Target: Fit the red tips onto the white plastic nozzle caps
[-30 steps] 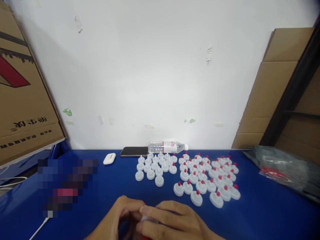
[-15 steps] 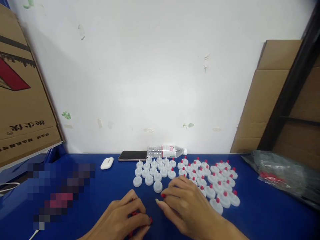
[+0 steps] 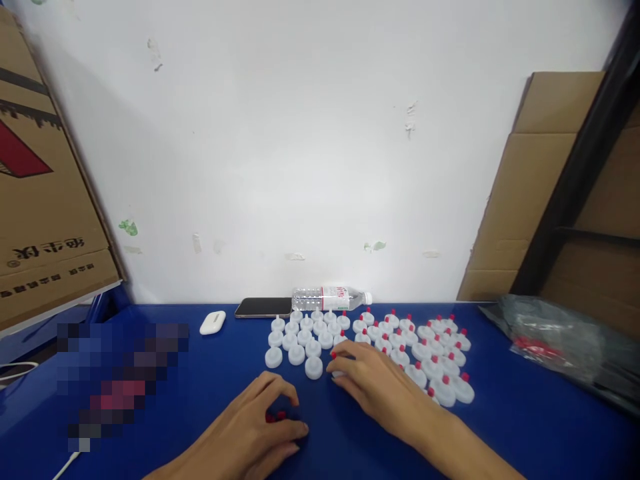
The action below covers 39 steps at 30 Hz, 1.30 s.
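Note:
My left hand (image 3: 260, 423) is curled low at the front of the blue table, with several small red caps (image 3: 280, 415) showing inside its bent fingers. Whether those caps rest in the palm or on the table I cannot tell. My right hand (image 3: 367, 377) has its fingers closed round a white nozzle lid (image 3: 340, 374), mostly hidden, with a red tip at the fingertips. Just left of it stand several white nozzle lids with bare spouts (image 3: 313, 367). Many more white lids wearing red caps (image 3: 445, 391) spread to the right, partly behind the right hand.
At the wall lie a clear plastic bottle (image 3: 330, 299) and a dark phone (image 3: 264, 307). A white earbud case (image 3: 213, 323) is left of them. Clear plastic bags (image 3: 555, 340) with red pieces lie at right. Cardboard (image 3: 50, 193) stands on the left.
My right hand has moved up and slightly right to the edge of the capped lids. A red cap at my left fingertips no longer shows there, and those fingers have loosened.

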Available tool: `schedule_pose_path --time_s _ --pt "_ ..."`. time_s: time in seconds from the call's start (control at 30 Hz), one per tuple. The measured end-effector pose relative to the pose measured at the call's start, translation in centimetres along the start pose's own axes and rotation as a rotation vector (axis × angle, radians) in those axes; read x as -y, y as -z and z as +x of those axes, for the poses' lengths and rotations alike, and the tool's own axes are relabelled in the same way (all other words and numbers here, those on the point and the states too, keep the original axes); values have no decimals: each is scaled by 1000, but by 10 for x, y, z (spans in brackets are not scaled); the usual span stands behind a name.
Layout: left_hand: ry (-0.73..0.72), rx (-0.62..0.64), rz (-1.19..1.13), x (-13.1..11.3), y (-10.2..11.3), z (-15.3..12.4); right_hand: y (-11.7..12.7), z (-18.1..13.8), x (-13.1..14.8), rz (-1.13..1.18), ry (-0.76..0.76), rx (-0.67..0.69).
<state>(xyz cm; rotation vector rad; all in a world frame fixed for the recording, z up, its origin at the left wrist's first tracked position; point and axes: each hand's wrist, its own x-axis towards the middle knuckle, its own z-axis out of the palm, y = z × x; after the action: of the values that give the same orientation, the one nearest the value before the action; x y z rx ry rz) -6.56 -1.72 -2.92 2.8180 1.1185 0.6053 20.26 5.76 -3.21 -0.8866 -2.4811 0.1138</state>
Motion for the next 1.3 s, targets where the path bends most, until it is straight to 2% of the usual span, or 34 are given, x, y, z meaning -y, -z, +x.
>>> schedule_pose_path --time_s 0.17,0.37,0.63,0.73,0.93,1.03,1.13,1.2,1.3 --pt "-27 10 -19 -3 1 -1 4 1 3 -8 -68 7" --pt "6 38 -29 -5 6 2 1 5 9 -6 -94 4" --pt "-1 -28 -26 2 -2 0 7 5 20 -52 2 -63" --pt "-2 -15 -42 -3 2 1 -1 5 26 -107 80 -23" --pt "-22 -37 -58 -7 5 5 -14 6 29 -167 103 27" --pt "-6 -104 -117 -3 2 3 -8 7 28 -117 105 -33" --pt "-9 -264 -166 0 3 2 1 6 30 -16 113 -130" --pt "-23 -356 -165 -1 7 2 6 5 32 31 159 -188" --pt "-71 -415 -144 -4 14 4 6 4 38 29 271 -228"
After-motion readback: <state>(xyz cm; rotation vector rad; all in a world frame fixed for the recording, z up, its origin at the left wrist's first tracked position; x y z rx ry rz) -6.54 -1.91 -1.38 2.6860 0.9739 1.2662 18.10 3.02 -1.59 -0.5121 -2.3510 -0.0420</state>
